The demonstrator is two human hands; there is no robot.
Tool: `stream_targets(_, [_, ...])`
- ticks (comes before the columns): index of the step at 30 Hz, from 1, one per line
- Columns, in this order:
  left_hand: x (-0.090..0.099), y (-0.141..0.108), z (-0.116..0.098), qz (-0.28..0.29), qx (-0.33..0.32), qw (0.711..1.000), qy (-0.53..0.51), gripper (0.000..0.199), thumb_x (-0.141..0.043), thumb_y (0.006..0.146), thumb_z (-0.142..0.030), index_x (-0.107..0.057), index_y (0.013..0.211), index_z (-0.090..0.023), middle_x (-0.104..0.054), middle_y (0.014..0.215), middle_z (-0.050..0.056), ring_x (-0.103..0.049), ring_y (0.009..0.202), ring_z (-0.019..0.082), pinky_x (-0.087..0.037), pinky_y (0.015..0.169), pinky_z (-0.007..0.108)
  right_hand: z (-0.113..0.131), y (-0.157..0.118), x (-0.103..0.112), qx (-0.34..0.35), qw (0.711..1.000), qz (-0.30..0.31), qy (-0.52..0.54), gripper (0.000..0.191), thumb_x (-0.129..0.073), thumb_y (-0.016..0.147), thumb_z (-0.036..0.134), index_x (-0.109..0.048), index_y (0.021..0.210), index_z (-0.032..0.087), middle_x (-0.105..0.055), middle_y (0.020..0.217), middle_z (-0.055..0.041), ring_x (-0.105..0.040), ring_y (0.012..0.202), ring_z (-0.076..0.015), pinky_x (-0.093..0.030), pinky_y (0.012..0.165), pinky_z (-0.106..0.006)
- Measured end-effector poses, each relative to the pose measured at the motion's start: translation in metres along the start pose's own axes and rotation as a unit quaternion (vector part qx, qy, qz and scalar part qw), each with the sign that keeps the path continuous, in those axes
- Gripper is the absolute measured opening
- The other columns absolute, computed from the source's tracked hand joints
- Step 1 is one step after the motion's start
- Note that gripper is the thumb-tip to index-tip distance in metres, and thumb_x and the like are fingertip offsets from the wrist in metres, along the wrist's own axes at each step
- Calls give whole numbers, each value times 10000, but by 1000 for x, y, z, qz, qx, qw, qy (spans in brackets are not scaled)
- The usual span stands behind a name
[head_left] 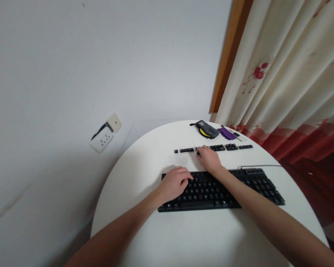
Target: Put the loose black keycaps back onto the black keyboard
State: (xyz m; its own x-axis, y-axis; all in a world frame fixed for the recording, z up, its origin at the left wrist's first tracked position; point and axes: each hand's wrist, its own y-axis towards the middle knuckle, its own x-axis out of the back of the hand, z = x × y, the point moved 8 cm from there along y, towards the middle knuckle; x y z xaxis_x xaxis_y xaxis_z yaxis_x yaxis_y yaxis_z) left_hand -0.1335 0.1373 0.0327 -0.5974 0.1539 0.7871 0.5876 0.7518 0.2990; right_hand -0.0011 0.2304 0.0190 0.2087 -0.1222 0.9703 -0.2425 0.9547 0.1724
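A black keyboard [199, 205] lies on the white round table, its upper left part covered by my left hand [176, 181]. That hand rests palm down with its fingers stretched over the keys, and holds nothing that I can see. Beyond the keyboard, a row of loose black keycaps [187, 150] runs across the table in small groups. My right hand [208, 158] reaches over the keyboard to this row. Its thumb and fingers are closed around a small black keycap [198, 152], and the hand hides part of the row.
Behind the keycaps lie a grey and yellow pouch [207, 129], a purple cloth-like item [226, 134] and thin tools [238, 136]. The keyboard cable [261, 165] trails right. A wall with a socket [101, 140] stands left, a curtain [289, 81] right.
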Motion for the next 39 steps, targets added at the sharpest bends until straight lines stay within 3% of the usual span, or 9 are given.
stream_targets(5, [-1,0,0,5,0,1000,-2,296,-473,859,-42,-711,931,-202,-703,975,22,-620,943,181,-488,915,337,1,4,-6,-13,1000,27,1,140,-535,924,258,-594,1037,200,-657,1071,-88,-637,935,-216,-422,734,-284])
stream_targets(11, [-1,0,2,0,4,1000,-9,298,-475,859,-42,-713,933,-205,-702,975,19,-620,945,181,-486,914,335,-2,4,-7,-31,999,15,29,138,-528,890,231,-595,1007,198,-682,1038,-87,-645,903,-220,-424,725,-294])
stream_targets(14, [-1,0,4,-3,10,1000,-25,302,-473,859,-37,-712,935,-205,-700,984,19,-623,955,176,-486,925,327,-6,0,-7,-40,996,5,76,204,-550,842,217,-628,1029,192,-697,1009,-86,-644,865,-220,-432,722,-301])
stream_targets(17, [0,0,5,-16,17,999,-39,303,-465,883,-51,-707,978,-207,-695,1000,25,-626,965,173,-488,931,324,-8,-7,-9,-29,985,10,169,176,-576,792,211,-686,925,175,-704,894,-74,-636,806,-205,-448,735,-302])
stream_targets(20, [4,0,7,-38,36,997,-49,261,-503,917,-118,-679,1081,-218,-686,1048,31,-627,992,176,-495,933,323,-7,-19,-9,-39,939,29,340,129,-582,766,206,-689,820,158,-684,780,-45,-607,668,-161,-467,668,-282])
stream_targets(24, [10,-2,3,-65,53,996,-22,318,-646,885,-239,-623,1202,-244,-664,1160,39,-612,1070,210,-496,960,362,-5,-45,2,-75,855,30,513,191,-616,806,327,-671,880,159,-640,743,-17,-536,545,-121,-424,498,-248])
stream_targets(27, [15,-3,-6,-91,37,995,-7,352,-690,864,-285,-617,1206,-246,-660,1186,44,-597,1110,221,-488,986,382,2,-69,7,-69,815,52,573,228,-644,823,370,-666,935,172,-598,663,11,-524,548,-120,-432,502,-244])
stream_targets(32, [14,-3,-20,-109,-18,993,-31,290,-724,841,-323,-660,1108,-229,-687,1048,42,-631,979,192,-521,901,334,17,-96,-2,-56,754,95,647,235,-691,811,378,-650,931,180,-578,619,26,-519,540,-114,-444,510,-245])
stream_targets(39, [14,-3,-23,-139,-52,988,-54,181,-662,886,-208,-685,1066,-215,-722,932,33,-647,837,166,-527,801,316,28,-98,-3,-43,711,121,691,249,-756,764,306,-625,936,184,-585,679,28,-537,608,-105,-469,572,-239])
